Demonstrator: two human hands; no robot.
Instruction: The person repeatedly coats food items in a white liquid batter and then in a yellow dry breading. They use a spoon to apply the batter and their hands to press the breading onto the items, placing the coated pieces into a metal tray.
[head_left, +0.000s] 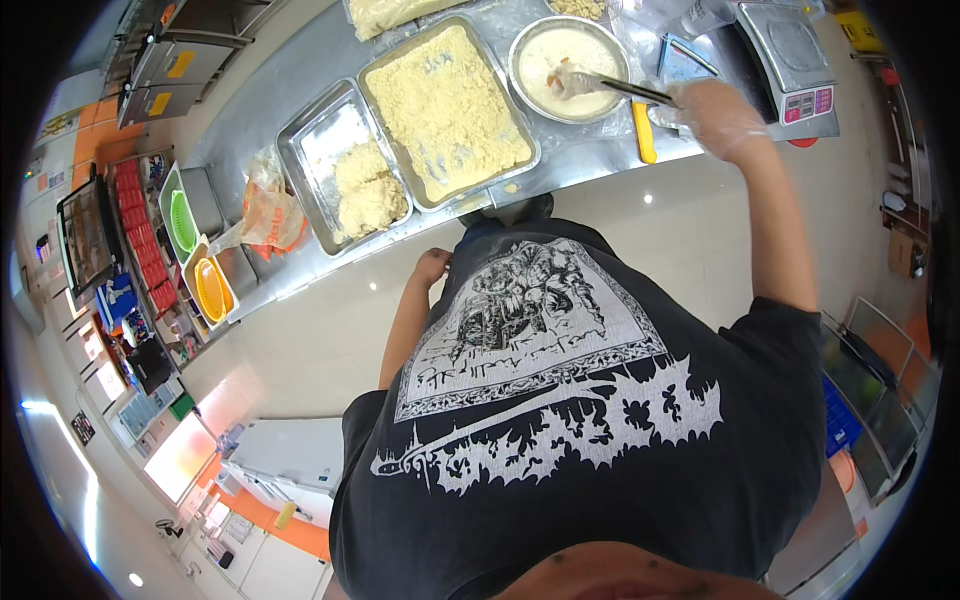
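My right hand (716, 118), in a clear plastic glove, grips a pair of metal tongs (637, 90). At the tongs' tip is a piece of food (574, 81) coated white with orange spots, over a round metal bowl (515, 79) of pale batter (544, 56). Left of the bowl, a deep metal tray (531, 161) holds yellowish crumbs (442, 105). Beside it, a second metal tray (304, 142) holds crumb-coated pieces (371, 202) near one end. My left hand (433, 266) hangs by my side below the counter, apart from the trays; its fingers are partly hidden.
A yellow-handled knife (643, 133) lies near the steel counter's (577, 171) front edge. Rightward are a digital scale (799, 67) and a clear plastic cup (709, 16). A bag of crumbs (401, 15) lies behind the trays. Leftward sit a plastic bag (271, 206) and green (182, 219) and orange baskets (212, 289).
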